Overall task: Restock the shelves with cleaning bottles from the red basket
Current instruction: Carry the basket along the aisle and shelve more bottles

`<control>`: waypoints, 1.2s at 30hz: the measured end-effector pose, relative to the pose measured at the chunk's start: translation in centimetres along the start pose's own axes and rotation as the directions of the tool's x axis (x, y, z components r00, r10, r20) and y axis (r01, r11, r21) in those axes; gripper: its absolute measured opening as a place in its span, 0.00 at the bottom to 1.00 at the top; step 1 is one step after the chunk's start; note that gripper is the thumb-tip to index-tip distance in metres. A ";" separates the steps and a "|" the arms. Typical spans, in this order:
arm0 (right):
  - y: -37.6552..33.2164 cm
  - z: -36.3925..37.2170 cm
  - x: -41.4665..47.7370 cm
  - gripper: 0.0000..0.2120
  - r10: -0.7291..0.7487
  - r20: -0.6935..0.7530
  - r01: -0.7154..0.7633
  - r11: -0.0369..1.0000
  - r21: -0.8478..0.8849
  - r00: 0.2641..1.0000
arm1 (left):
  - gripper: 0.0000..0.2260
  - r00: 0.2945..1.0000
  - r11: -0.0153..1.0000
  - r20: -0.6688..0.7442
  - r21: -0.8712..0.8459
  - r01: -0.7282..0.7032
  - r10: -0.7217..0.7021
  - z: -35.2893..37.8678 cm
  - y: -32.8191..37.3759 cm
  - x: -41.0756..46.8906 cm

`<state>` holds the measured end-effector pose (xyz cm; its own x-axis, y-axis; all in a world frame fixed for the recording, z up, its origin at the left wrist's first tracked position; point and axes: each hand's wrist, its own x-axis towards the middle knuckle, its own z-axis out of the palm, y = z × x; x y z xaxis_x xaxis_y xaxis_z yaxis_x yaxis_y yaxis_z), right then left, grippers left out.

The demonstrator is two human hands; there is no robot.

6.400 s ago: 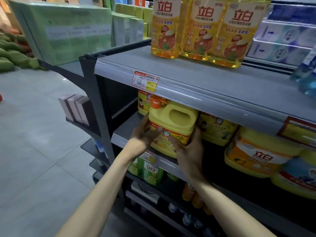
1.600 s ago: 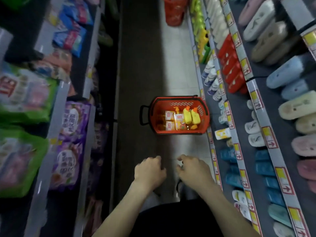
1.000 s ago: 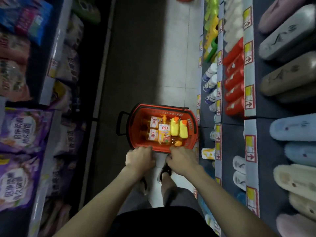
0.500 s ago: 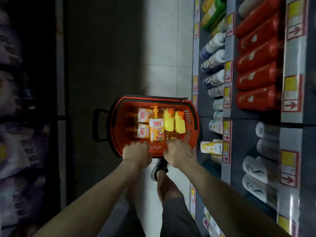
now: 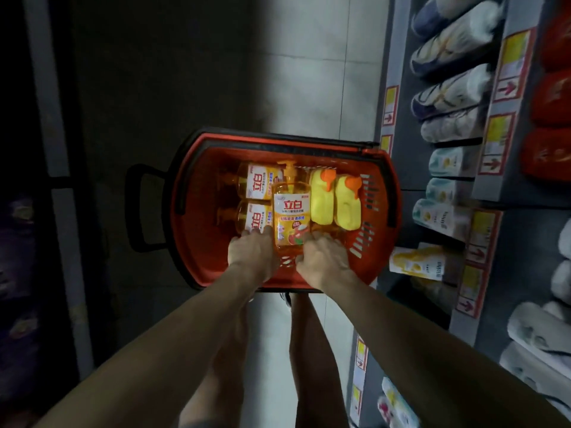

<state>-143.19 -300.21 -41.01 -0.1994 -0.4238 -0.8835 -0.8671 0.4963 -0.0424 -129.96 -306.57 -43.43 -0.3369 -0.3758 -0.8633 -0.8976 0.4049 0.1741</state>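
both my hands are down in the red basket (image 5: 197,267), which sits on the tiled floor (image 5: 309,88) beside the shelf on my right. left hand (image 5: 251,253) is against the left side of the upright pump bottle (image 5: 291,216), right hand (image 5: 324,257) against its right side near the base; fingers curled around it from both sides, so i'm gripping it between the two hands. can't tell if it's off the basket floor. the bottle is amber with a white and orange label, pump head pointing away from me. to its left, two more pump bottles (image 5: 256,199) lie flat, one behind the other. to its right, two yellow jugs (image 5: 335,203) with orange caps stand side by side, touching. shelf on my right holds slippers (image 5: 454,94).
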 end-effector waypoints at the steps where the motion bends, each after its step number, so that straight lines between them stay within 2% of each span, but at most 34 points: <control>1: 0.1 0.6 0.8 0.23 0.019 0.011 -0.019 1.000 0.022 1.000 | 0.20 1.000 0.999 -0.010 -0.031 0.006 -0.007 0.7 0.1 1.0; 3: 0.4 1.8 2.2 0.22 0.069 0.012 -0.070 0.991 0.114 0.998 | 0.21 0.999 0.992 -0.021 -0.118 0.035 -0.038 2.2 0.3 2.9; 5: 0.7 2.9 3.7 0.21 0.159 -0.001 -0.150 0.936 0.318 0.987 | 0.25 0.996 0.971 -0.025 -0.226 0.079 -0.086 3.5 0.6 4.5; 8: 0.7 3.6 5.7 0.21 0.318 0.013 -0.254 0.732 0.633 0.948 | 0.25 0.982 0.885 -0.011 -0.437 0.163 -0.186 4.6 1.1 6.5; 10: 0.5 3.6 6.9 0.17 0.359 0.054 -0.287 0.634 0.718 0.932 | 0.23 0.969 0.804 0.008 -0.556 0.210 -0.248 4.9 1.4 7.7; 12: 0.3 3.4 7.8 0.12 0.363 0.116 -0.319 0.568 0.758 0.924 | 0.23 0.960 0.702 0.032 -0.676 0.226 -0.278 5.1 1.8 8.9; 14: 0.2 3.4 8.7 0.12 0.374 0.175 -0.359 0.508 0.783 0.911 | 0.22 0.952 0.559 0.059 -0.798 0.225 -0.299 5.4 1.9 10.1; 17: -0.4 4.0 9.4 0.20 0.386 0.231 -0.388 0.401 0.830 0.893 | 0.20 0.949 0.272 0.144 -0.936 0.223 -0.282 6.0 1.6 11.7; 19: -0.7 4.5 9.5 0.30 0.372 0.247 -0.382 0.349 0.856 0.894 | 0.21 0.956 0.127 0.185 -0.968 0.218 -0.227 6.6 1.3 12.2; 21: -0.6 5.3 10.0 0.37 0.343 0.263 -0.368 0.291 0.883 0.902 | 0.29 0.962 0.030 0.200 -0.977 0.209 -0.185 7.2 1.0 12.4; 23: -0.4 5.7 10.3 0.40 0.299 0.289 -0.363 0.232 0.903 0.909 | 0.36 0.965 -0.011 0.208 -0.978 0.209 -0.161 7.3 0.9 12.4; 26: -0.2 5.2 10.0 0.42 0.278 0.331 -0.389 0.183 0.903 0.901 | 0.28 0.972 -0.009 0.186 -0.982 0.187 -0.141 7.3 0.8 12.6; 28: -0.1 4.9 9.9 0.37 0.273 0.341 -0.392 0.158 0.906 0.900 | 0.29 0.968 -0.047 0.200 -0.980 0.195 -0.151 7.4 0.7 12.4; 31: -0.2 4.8 9.2 0.29 0.282 0.306 -0.363 0.175 0.915 0.909 | 0.31 0.951 -0.113 0.218 -0.974 0.198 -0.219 7.6 0.9 12.0; 33: -0.2 5.3 8.9 0.28 0.295 0.268 -0.334 0.203 0.920 0.917 | 0.34 0.942 -0.141 0.239 -0.967 0.210 -0.237 7.4 1.1 11.6; 36: 0.9 6.9 9.7 0.33 0.345 0.173 -0.287 0.314 0.905 0.923 | 0.46 0.935 -0.200 0.265 -0.955 0.220 -0.234 8.3 0.6 11.1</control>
<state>-142.74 -298.61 -52.84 -0.4040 -0.0886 -0.9105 0.1977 0.9633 -0.1815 -131.92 -303.59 -56.84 -0.0296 -0.2258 -0.9737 -0.1656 -0.9596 0.2276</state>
